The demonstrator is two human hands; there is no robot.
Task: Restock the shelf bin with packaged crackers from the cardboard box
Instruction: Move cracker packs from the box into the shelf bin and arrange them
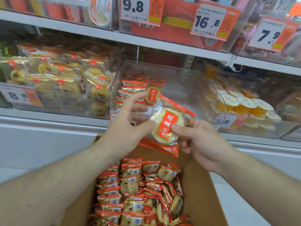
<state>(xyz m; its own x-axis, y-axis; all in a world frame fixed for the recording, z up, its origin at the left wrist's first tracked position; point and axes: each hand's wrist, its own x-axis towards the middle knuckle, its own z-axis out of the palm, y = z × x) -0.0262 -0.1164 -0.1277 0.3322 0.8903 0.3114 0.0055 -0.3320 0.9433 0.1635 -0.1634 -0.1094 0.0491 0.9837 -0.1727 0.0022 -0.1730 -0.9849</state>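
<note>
Bright, even store light from overhead, barely a shadown. Glare streaking across the clear shelf bin walls and foil wrappers. Soft blur throughout; wide-angle bending at the edges.

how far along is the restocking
Partly done: the clear bin holds cracker packs only on its left side. In hand: both the left hand and right hand pinch one pack. Left: the cardboard box is nearly full.

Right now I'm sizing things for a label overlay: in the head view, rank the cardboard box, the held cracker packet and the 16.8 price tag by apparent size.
1. cardboard box
2. held cracker packet
3. 16.8 price tag, though only roughly smaller than the packet, which is nearer the camera.
</note>
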